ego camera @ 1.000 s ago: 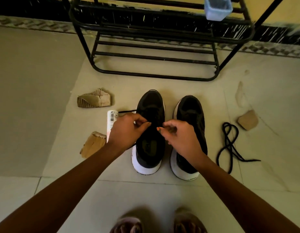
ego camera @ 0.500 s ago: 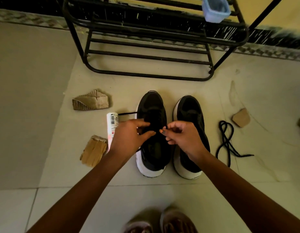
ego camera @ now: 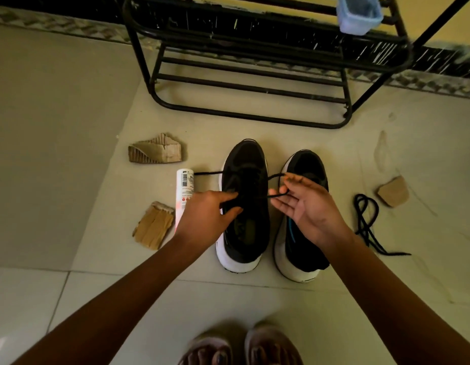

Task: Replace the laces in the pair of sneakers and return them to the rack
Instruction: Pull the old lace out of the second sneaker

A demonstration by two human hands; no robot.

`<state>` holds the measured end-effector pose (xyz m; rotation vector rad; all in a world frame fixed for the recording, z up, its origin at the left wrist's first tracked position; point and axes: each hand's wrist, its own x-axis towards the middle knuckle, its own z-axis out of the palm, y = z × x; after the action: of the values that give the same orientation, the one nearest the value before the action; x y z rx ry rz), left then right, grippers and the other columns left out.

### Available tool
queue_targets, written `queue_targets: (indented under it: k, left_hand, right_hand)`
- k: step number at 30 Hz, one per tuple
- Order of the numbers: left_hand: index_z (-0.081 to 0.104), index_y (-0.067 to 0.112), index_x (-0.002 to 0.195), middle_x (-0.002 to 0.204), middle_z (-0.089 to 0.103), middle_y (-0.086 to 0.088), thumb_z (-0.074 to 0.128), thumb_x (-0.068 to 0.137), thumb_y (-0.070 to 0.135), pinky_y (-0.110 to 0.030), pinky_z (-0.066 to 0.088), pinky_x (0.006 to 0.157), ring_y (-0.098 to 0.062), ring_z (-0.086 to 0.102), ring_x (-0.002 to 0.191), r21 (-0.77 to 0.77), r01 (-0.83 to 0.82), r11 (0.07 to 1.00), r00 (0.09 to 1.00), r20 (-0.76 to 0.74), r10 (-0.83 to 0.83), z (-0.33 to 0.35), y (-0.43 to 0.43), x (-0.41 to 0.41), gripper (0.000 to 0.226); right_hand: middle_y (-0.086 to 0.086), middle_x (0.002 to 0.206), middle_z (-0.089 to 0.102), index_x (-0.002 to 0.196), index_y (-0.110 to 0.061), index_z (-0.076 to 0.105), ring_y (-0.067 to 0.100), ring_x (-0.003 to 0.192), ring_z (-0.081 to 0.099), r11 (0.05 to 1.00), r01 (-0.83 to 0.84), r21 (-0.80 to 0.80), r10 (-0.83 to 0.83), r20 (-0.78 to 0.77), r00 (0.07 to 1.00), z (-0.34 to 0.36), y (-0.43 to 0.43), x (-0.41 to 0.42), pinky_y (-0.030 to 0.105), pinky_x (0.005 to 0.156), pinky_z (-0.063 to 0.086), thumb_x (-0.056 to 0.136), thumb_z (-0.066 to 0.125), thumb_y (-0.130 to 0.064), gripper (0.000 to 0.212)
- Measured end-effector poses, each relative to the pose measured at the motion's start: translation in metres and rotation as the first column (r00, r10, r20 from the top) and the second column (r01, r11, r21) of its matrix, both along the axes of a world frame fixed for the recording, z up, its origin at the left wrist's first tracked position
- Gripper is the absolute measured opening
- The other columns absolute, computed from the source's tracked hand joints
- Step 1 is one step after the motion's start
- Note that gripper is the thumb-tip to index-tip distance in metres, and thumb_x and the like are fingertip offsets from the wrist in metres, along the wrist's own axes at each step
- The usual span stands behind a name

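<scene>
"What did you have on?"

"My forearms were bare, my left hand and right hand bare too."

"And your feet?"

"Pinkish open-toed sandals, toes showing, on the near side of the sneakers."

Dim yellowish light, soft shadows; wide-angle bending at edges, corners slightly blurred

Tiled floor bears 2 sneakers, a loose lace, 3 cardboard scraps, a tube.
</scene>
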<state>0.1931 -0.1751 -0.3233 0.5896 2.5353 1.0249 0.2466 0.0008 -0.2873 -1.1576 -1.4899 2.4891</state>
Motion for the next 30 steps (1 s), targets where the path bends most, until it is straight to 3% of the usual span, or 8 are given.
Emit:
queue_targets:
  k: [8, 12, 15, 17, 19, 22, 24, 30]
  left_hand:
    - [0.064, 0.019, 0.12, 0.116, 0.067, 0.003, 0.07, 0.082, 0.024, -0.014, 0.042, 0.088, -0.01, 0.064, 0.102, 0.012, -0.061, 0.998, 0.995, 0.085, 0.06, 0.002, 0.001, 0.001, 0.039]
    - [0.065, 0.025, 0.118, 0.113, 0.068, 0.007, 0.062, 0.088, 0.031, -0.002, 0.037, 0.073, -0.007, 0.064, 0.097, -0.02, -0.057, 0.998, 0.998, 0.029, 0.057, 0.005, 0.004, 0.001, 0.031]
    - [0.066, 0.026, 0.116, 0.112, 0.068, 0.007, 0.055, 0.092, 0.031, -0.005, 0.034, 0.067, -0.008, 0.063, 0.092, -0.038, -0.042, 0.998, 0.998, -0.038, 0.04, 0.005, 0.008, -0.002, 0.027]
    - [0.069, 0.024, 0.111, 0.108, 0.069, 0.006, 0.056, 0.092, 0.03, -0.004, 0.033, 0.067, -0.004, 0.058, 0.084, -0.035, -0.024, 0.999, 0.998, -0.061, 0.021, 0.004, 0.012, -0.006, 0.023]
    - [0.071, 0.021, 0.103, 0.102, 0.069, 0.006, 0.059, 0.09, 0.026, 0.0, 0.032, 0.065, 0.0, 0.054, 0.076, -0.015, -0.021, 1.0, 0.998, -0.062, 0.02, 0.003, 0.015, -0.011, 0.018]
    - [0.069, 0.017, 0.094, 0.095, 0.068, 0.003, 0.062, 0.089, 0.022, -0.006, 0.037, 0.065, -0.002, 0.055, 0.072, -0.007, 0.01, 1.0, 0.999, -0.032, -0.011, 0.003, 0.018, -0.019, 0.009]
    - [0.064, 0.017, 0.089, 0.093, 0.067, 0.0, 0.061, 0.089, 0.021, -0.017, 0.04, 0.069, -0.009, 0.057, 0.077, -0.025, 0.039, 0.999, 0.999, 0.001, -0.039, 0.004, 0.021, -0.023, 0.005]
    - [0.059, 0.007, 0.094, 0.097, 0.062, -0.01, 0.051, 0.092, 0.017, -0.033, 0.047, 0.077, -0.022, 0.059, 0.086, -0.123, 0.092, 0.988, 0.996, 0.025, -0.09, 0.007, 0.027, -0.021, 0.012]
  right_hand:
    - [-0.006, 0.053, 0.044, 0.089, -0.016, 0.062, 0.006, 0.047, 0.043, 0.96, 0.27, -0.067, -0.277, -0.139, 0.951, 0.02, 0.05, 0.005, 0.02, 0.05, 0.044, 0.09, 0.051, -0.004, 0.016]
    - [-0.006, 0.058, 0.051, 0.086, -0.019, 0.064, 0.009, 0.054, 0.049, 0.944, 0.151, 0.294, -0.118, -0.127, 0.985, 0.017, 0.061, 0.013, 0.025, 0.058, 0.045, 0.091, 0.055, -0.005, 0.017]
    - [-0.002, 0.101, 0.066, 0.099, -0.032, 0.065, 0.018, 0.087, 0.062, 0.549, -0.282, 0.787, 0.213, 0.195, 0.957, 0.011, 0.055, 0.021, 0.023, 0.077, 0.047, 0.09, 0.061, -0.021, 0.015]
    - [0.008, 0.14, 0.046, 0.118, -0.034, 0.06, 0.025, 0.115, 0.052, 0.145, -0.569, 0.809, 0.265, 0.523, 0.81, 0.008, 0.045, 0.026, 0.031, 0.094, 0.046, 0.087, 0.062, -0.035, 0.03]
    - [0.01, 0.151, 0.025, 0.126, -0.034, 0.056, 0.032, 0.132, 0.033, -0.071, -0.611, 0.789, 0.201, 0.611, 0.766, 0.009, 0.03, 0.031, 0.043, 0.106, 0.035, 0.086, 0.063, -0.041, 0.041]
    - [0.004, 0.124, 0.049, 0.113, -0.025, 0.061, 0.019, 0.105, 0.052, -0.062, -0.501, 0.863, 0.319, 0.492, 0.81, 0.008, 0.003, 0.035, 0.028, 0.087, 0.046, 0.083, 0.065, -0.045, 0.036]
    - [-0.003, 0.101, 0.061, 0.113, -0.024, 0.057, 0.011, 0.082, 0.057, -0.044, -0.582, 0.812, 0.405, 0.546, 0.733, 0.003, -0.015, 0.037, 0.021, 0.068, 0.045, 0.088, 0.058, -0.047, 0.034]
    - [-0.001, 0.093, 0.063, 0.115, -0.02, 0.048, 0.019, 0.082, 0.062, -0.151, -0.583, 0.798, 0.359, 0.594, 0.72, -0.013, -0.027, 0.033, 0.024, 0.065, 0.044, 0.094, 0.05, -0.039, 0.028]
